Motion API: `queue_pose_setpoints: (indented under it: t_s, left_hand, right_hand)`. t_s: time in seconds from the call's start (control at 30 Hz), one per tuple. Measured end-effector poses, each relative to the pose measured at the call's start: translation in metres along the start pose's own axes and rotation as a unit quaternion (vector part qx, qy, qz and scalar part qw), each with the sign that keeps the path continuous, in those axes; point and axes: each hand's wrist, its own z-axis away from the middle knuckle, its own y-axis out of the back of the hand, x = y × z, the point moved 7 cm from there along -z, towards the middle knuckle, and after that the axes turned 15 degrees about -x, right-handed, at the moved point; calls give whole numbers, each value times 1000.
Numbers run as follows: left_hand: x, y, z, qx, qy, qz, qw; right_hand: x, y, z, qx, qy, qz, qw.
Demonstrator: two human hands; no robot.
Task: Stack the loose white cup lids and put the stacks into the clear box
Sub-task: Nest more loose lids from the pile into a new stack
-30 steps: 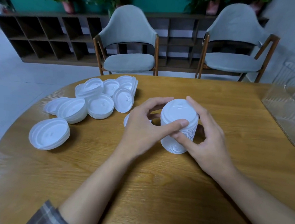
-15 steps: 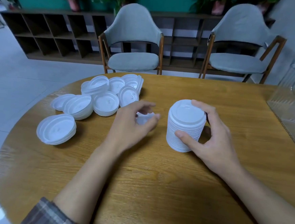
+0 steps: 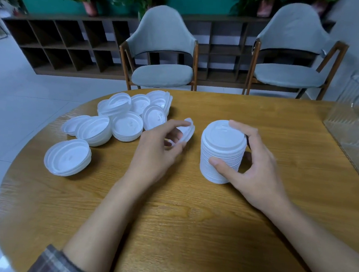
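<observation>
A tall stack of white cup lids (image 3: 221, 152) stands upright mid-table, with my right hand (image 3: 250, 163) wrapped around its right side, thumb in front and fingers on the top rim. Just left of it my left hand (image 3: 159, 147) pinches a small tilted bunch of lids (image 3: 186, 130), lifted off the wood. Loose lids and short stacks (image 3: 119, 118) lie in a heap at the far left of the table, with one low stack (image 3: 67, 157) nearer the left edge. The clear box (image 3: 355, 132) sits at the right edge, partly cut off.
The round wooden table (image 3: 178, 221) curves away at its left and near edges. Two grey chairs (image 3: 163, 55) stand behind it, in front of a dark low shelf (image 3: 65, 43) with potted plants. White tiled floor lies to the left.
My left hand left the tall stack, moved left to the lids lying beside it and has picked them up, tilted. My right hand stays on the stack.
</observation>
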Motion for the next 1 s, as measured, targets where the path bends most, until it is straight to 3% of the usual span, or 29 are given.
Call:
queue_pose_setpoints:
  t_s: [0.1, 0.3, 0.4, 0.53, 0.7, 1.0]
  left_hand:
    - [1, 2, -1, 14, 12, 122, 992]
    - [6, 10, 4, 103, 11, 175, 979]
    - [5, 16, 7, 146, 21, 274, 950]
    - [7, 6, 3, 91, 44, 431, 896]
    - [18, -8, 1, 24, 18, 336, 941]
    - [25, -14, 5, 15, -39, 110, 993]
  right_hand:
    - [1, -1, 0, -1, 0, -10, 1000]
    - [0, 0, 1, 19, 3, -27, 999]
    - [0, -1, 1, 17, 5, -33, 999]
    - [-1, -3, 0, 16, 6, -41, 999]
    - [-2, -10, 0, -16, 11, -71, 997]
    - [-9, -17, 0, -56, 26, -35, 997]
